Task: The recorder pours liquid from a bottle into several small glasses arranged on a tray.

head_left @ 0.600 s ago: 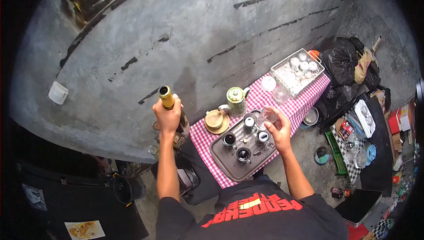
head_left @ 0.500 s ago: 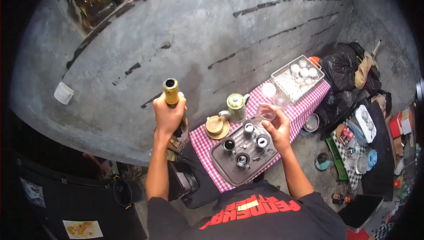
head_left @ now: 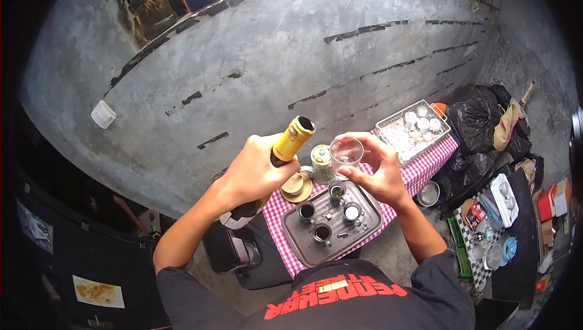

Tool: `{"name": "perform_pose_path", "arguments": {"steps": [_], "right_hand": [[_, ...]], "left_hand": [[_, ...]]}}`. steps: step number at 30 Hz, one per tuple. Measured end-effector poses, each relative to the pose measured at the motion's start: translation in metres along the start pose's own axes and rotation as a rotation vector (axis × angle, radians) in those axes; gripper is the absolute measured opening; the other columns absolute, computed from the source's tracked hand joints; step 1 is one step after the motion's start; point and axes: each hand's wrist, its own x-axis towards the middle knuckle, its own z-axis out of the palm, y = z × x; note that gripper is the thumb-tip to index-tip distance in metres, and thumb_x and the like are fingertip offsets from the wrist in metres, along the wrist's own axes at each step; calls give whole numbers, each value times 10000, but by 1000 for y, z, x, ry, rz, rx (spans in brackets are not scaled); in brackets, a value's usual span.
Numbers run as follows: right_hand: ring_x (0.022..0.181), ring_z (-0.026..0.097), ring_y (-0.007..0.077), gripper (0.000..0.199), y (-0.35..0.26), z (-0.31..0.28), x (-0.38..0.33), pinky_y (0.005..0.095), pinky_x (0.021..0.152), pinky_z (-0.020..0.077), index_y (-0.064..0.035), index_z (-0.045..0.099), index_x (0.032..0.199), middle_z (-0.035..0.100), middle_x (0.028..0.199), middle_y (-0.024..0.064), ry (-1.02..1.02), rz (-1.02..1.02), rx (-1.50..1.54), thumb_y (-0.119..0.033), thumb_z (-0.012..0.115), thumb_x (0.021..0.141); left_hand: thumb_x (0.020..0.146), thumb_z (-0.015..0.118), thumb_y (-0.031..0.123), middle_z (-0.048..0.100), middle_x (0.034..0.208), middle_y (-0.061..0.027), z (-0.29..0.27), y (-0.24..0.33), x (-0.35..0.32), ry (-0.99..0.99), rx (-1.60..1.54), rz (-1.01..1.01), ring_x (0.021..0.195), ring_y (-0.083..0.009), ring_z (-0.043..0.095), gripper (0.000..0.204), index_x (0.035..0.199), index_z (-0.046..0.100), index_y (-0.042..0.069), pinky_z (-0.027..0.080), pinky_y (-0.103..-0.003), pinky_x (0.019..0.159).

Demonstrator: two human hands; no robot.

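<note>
a yellow foil collar wraps the dark bottle (head_left: 276, 163) neck. left hand (head_left: 255, 169) fingers curl tight around it; right hand (head_left: 376, 169) fingers pinch a clear glass (head_left: 346, 149).

The bottle (head_left: 276, 160) is dark glossy glass, its neck wrapped in shiny gold foil. The tumbler (head_left: 346, 149) is clear, smooth glass. Under them the tray (head_left: 310, 248) looks like dull grey metal (matt, a little scuffed), set on a woven cotton-like cloth (head_left: 425, 169) in red and white checks. The wall (head_left: 291, 57) is rough, stained grey concrete. The bags (head_left: 486, 120) are glossy black plastic.
</note>
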Motion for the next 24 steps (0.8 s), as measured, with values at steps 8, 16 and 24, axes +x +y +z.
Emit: {"name": "perform_pose_path", "arguments": {"steps": [8,16,24], "right_hand": [[1003,695,193,512,7,-15,1,312,854,562,-6,567,1249,683,1161,120,-123,-33,-83,-142,804,816],[1060,679,197,485,20,-29,-9,327,877,565,-3,583,1243,690,1142,114,-217,2,-69,-121,785,818],[1036,670,183,533,27,-34,-7,321,892,565,22,555,1281,659,1174,127,-253,81,-28,-37,791,806]], "left_hand": [[777,622,65,548,591,-92,26,25,-7,-38,-4,-121,559,-110,508,133,805,548,-42,440,-328,546],[766,635,89,613,679,-179,45,28,-10,-146,65,-246,609,-156,544,212,901,598,-70,478,-360,623],[756,643,113,625,698,-232,50,30,-4,-160,142,-280,570,-259,564,257,920,604,-81,477,-384,623]]}}
